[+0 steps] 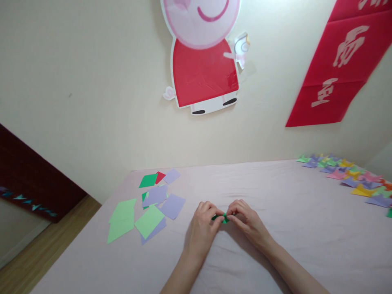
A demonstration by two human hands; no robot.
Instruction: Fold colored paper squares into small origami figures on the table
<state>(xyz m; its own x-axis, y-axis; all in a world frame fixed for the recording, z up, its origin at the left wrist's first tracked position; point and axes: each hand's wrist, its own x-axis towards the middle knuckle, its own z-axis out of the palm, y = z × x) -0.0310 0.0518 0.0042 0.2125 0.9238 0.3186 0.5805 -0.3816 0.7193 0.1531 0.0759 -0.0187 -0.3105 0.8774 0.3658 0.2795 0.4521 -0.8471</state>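
Note:
A small folded piece of green paper (225, 219) is pinched between my two hands, just above the pale pink sheet. My left hand (206, 219) grips its left side between thumb and fingers. On the other side, my right hand (244, 215) holds it with thumb and fingertips. The fingers cover most of the paper, so its folded shape cannot be made out. To the left of my hands lie loose paper squares, among them a purple square (173, 206) and a light green square (149, 221).
Folded paper figures (352, 175) in several colours stand in rows along the right back edge. A dark green sheet (148, 180) and a red piece (159, 177) lie at the back left. The wall behind carries a cartoon pig cutout (205, 71) and a red banner (332, 77).

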